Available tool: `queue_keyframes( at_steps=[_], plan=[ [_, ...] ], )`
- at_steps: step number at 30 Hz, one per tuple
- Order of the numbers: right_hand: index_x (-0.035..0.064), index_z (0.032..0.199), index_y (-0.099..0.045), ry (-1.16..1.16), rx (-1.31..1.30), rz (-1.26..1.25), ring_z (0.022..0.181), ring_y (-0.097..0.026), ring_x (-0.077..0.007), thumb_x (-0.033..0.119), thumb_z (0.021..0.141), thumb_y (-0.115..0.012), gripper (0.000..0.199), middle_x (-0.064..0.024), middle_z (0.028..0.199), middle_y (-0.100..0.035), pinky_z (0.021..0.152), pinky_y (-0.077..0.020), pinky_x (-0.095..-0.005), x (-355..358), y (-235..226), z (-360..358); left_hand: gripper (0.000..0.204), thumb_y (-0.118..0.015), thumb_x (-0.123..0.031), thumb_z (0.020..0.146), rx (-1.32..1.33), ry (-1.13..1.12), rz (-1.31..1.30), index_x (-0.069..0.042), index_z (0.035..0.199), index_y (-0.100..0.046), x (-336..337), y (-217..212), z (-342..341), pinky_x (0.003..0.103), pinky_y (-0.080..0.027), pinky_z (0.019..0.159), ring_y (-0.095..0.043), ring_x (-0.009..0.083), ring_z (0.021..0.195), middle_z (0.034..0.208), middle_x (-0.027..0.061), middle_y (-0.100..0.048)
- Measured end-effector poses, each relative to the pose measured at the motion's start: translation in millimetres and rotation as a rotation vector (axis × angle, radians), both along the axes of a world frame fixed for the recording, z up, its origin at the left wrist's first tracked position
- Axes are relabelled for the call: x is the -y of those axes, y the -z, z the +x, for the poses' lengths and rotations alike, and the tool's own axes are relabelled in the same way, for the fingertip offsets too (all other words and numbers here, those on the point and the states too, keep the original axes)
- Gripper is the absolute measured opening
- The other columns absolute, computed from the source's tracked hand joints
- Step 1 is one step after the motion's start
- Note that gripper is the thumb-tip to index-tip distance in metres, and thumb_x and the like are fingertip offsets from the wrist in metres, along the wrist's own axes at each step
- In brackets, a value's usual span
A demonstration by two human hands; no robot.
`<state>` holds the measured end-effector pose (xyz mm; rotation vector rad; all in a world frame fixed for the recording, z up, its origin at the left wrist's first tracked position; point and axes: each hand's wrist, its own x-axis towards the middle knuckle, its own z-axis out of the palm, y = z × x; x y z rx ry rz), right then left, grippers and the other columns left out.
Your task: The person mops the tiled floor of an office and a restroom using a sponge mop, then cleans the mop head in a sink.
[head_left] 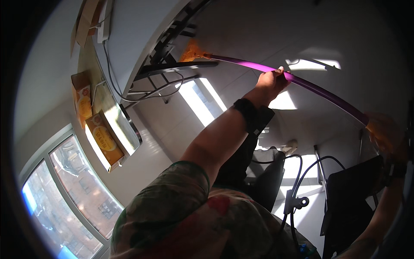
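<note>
1. We hold a purple broom handle (302,82) with our left hand (271,82) wrapped around its middle; its long axis runs up-left to the orange bristles (192,51) under the tabletop (129,39).
2. Our right hand (384,131) at the handle's end is blurred; we cannot tell its grip.

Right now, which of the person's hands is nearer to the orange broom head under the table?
Left. The left hand grips the purple handle partway along, closer to the orange broom head. The right hand holds the handle's far end, at the picture's right edge.
</note>
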<state>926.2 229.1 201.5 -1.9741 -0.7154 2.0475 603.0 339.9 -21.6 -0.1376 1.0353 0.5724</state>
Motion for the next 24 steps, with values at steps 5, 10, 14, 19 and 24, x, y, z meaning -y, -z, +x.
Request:
queue_keyframes(
  at_steps=[5, 10, 14, 19, 24],
  plan=[
    [0.0037, 0.120, -0.049, -0.189, -0.141, 0.253, 0.037, -0.044, -0.0035, 0.029, 0.086, -0.051, 0.042, -0.0074, 0.068, -0.057, 0.033, -0.0359, -0.0135, -113.7, 73.4, -35.4, 0.012, -0.051, -0.008, 0.085, -0.097, -0.160, 0.045, 0.000, 0.094, -0.052, -78.9, 29.4, -62.0, 0.037, -0.050, 0.080, -0.057, 0.0246, 0.089, 0.092, 0.0126, -0.058],
    [0.0107, 0.120, -0.050, -0.306, -0.187, 0.212, 0.043, -0.046, -0.0017, 0.031, 0.085, -0.053, 0.041, -0.0037, 0.070, -0.056, 0.037, -0.0359, -0.0134, -192.0, 132.0, -113.2, 0.011, -0.045, -0.009, 0.084, -0.175, -0.236, 0.141, -0.002, 0.089, -0.052, -144.2, 90.0, -151.6, 0.037, -0.049, 0.074, -0.058, 0.0246, 0.083, 0.083, 0.0114, -0.059],
    [0.0164, 0.124, -0.047, -0.368, -0.288, 0.193, 0.043, -0.045, -0.0022, 0.030, 0.087, -0.050, 0.040, -0.0036, 0.070, -0.055, 0.037, -0.0354, -0.0147, -217.8, 151.1, -175.3, 0.010, -0.043, -0.013, 0.081, -0.276, -0.399, 0.025, -0.003, 0.080, -0.045, -184.5, 134.5, -219.9, 0.043, -0.051, 0.064, -0.055, 0.0275, 0.068, 0.071, 0.0116, -0.052],
    [0.0189, 0.126, -0.046, -0.412, -0.255, 0.001, 0.044, -0.042, -0.0042, 0.030, 0.089, -0.045, 0.038, -0.0033, 0.067, -0.052, 0.038, -0.0341, -0.0165, -206.6, 139.1, -173.1, 0.013, -0.039, -0.014, 0.081, -0.323, 0.079, 0.051, -0.001, 0.082, -0.043, -171.1, 126.2, -216.0, 0.039, -0.050, 0.053, -0.052, 0.0268, 0.056, 0.066, 0.0123, -0.049],
    [0.0177, 0.126, -0.046, -0.285, -0.150, -0.066, 0.040, -0.038, -0.0037, 0.024, 0.091, -0.042, 0.036, -0.0021, 0.060, -0.048, 0.036, -0.0322, -0.0176, -149.2, 85.7, -103.5, 0.027, -0.036, -0.022, 0.087, -0.328, 0.518, 0.107, -0.001, 0.099, -0.048, -122.4, 61.2, -110.9, 0.031, -0.049, 0.065, -0.059, 0.0209, 0.074, 0.084, 0.0110, -0.058]
  ],
)
